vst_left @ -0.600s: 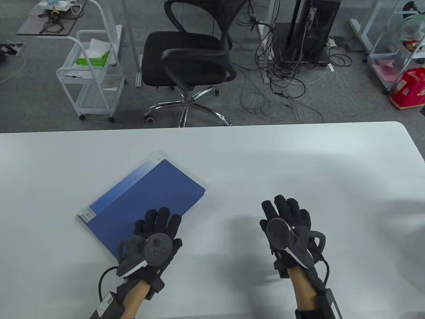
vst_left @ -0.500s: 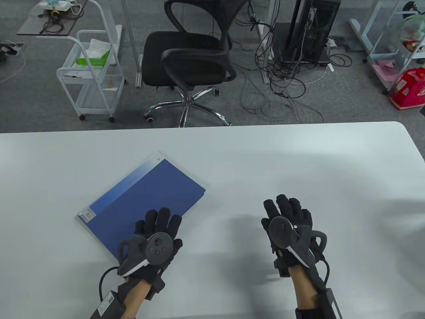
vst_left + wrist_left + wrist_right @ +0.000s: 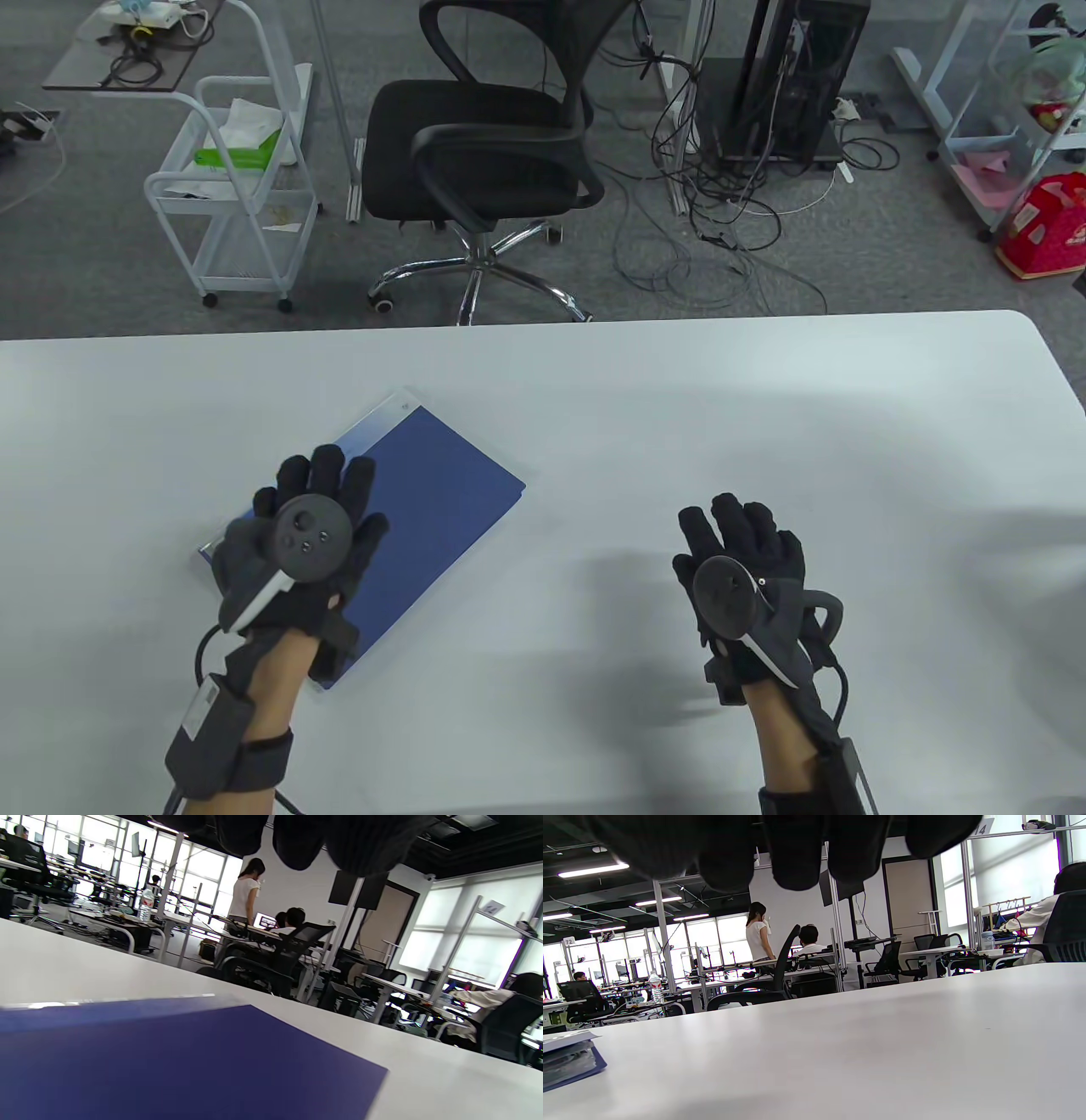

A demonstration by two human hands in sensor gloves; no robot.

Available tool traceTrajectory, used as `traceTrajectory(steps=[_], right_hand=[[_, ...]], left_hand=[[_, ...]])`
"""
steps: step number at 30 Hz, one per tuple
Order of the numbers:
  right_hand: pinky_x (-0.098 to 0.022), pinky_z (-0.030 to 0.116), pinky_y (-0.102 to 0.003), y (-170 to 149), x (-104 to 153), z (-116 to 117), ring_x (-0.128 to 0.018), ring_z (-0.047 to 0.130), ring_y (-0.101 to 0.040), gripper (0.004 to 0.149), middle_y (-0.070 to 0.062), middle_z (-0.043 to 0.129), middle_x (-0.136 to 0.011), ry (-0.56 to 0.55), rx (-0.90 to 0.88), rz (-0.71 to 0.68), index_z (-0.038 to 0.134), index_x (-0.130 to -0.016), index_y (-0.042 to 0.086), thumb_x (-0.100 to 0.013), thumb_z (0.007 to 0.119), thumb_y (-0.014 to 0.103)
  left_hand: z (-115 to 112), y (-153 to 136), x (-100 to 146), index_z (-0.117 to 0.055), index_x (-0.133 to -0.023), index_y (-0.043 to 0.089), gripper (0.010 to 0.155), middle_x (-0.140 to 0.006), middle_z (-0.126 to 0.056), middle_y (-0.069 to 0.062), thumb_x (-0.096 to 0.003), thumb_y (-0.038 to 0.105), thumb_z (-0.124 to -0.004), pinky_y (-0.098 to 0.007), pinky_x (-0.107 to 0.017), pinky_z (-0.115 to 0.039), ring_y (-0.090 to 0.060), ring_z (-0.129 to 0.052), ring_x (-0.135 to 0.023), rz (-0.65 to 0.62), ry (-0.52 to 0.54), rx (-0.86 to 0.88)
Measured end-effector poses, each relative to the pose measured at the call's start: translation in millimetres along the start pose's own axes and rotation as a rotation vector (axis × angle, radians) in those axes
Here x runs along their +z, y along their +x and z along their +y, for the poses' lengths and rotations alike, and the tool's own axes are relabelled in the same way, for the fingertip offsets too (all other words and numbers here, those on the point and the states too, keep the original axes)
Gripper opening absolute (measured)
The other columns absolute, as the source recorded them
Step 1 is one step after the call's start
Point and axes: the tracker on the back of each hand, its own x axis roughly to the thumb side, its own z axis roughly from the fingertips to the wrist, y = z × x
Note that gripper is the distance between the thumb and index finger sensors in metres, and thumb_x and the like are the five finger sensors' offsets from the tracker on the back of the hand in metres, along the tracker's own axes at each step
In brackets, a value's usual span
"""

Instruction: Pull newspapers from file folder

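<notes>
A closed blue file folder lies at an angle on the left part of the white table; it fills the lower left wrist view, and its open edge with paper inside shows at the left of the right wrist view. My left hand is spread, fingers extended, above the folder's left part near its spine. My right hand is open, fingers extended, over bare table to the right of the folder, holding nothing. No newspaper is out of the folder.
A black office chair stands beyond the table's far edge, a white wire cart to its left, and a computer tower with cables to its right. The table's right corner is rounded.
My left hand has moved left and farther up the folder, from its near right corner to its spine side. My right hand has barely shifted.
</notes>
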Motion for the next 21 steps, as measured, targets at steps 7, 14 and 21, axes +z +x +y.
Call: traceTrajectory(steps=[7, 14, 21], right_hand=[[-0.069, 0.057, -0.065, 0, 0, 1, -0.103, 0.067, -0.037, 0.056, -0.001, 0.066, -0.109, 0.014, -0.004, 0.004, 0.070, -0.093, 0.040, -0.039, 0.071, 0.052], [-0.069, 0.058, -0.065, -4, -1, 1, -0.103, 0.067, -0.037, 0.056, -0.001, 0.066, -0.109, 0.021, -0.007, 0.021, 0.070, -0.093, 0.040, -0.038, 0.071, 0.052], [-0.069, 0.058, -0.065, -7, -4, 3, -0.103, 0.067, -0.037, 0.056, -0.002, 0.066, -0.109, 0.039, -0.011, 0.035, 0.070, -0.094, 0.040, -0.039, 0.071, 0.052]], left_hand=[[-9, -56, -47, -0.059, -0.114, 0.023, 0.068, -0.124, -0.046, -0.017, -0.0501, 0.045, -0.070, -0.072, -0.073, -0.036, -0.054, -0.041, -0.111, 0.162, -0.065, -0.004], [-69, -117, -71, -0.052, -0.115, 0.023, 0.074, -0.124, -0.037, -0.018, -0.0489, 0.046, -0.072, -0.071, -0.074, -0.033, -0.053, -0.032, -0.111, 0.361, -0.281, 0.070], [-100, -131, -74, -0.041, -0.114, 0.017, 0.091, -0.121, -0.035, -0.022, -0.0397, 0.049, -0.083, -0.070, -0.073, -0.039, -0.056, -0.037, -0.108, 0.379, -0.381, 0.056]])
